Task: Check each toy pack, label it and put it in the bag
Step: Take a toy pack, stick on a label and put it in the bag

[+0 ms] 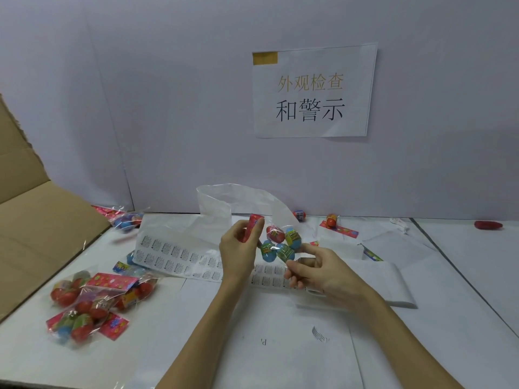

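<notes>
Unchecked toy packs [92,301] lie far left, crinkled clear film over glossy eggs; we see the left hand [238,248] pinching the held pack's [278,242] red card header, eggs hanging right and down; label sheet [179,259] lies flat beneath; right hand [314,272], nearer the eggs, seemingly pinches a label, forefinger extended; translucent bag [224,200] stands just behind.

Clear, glossy plastic film wraps the toy pack [276,244], crinkled and catching light; its header card [254,227] looks like printed paper. Matt white paper covers the tabletop [280,360]. Rough brown cardboard [36,214] lies along its left edge.
</notes>
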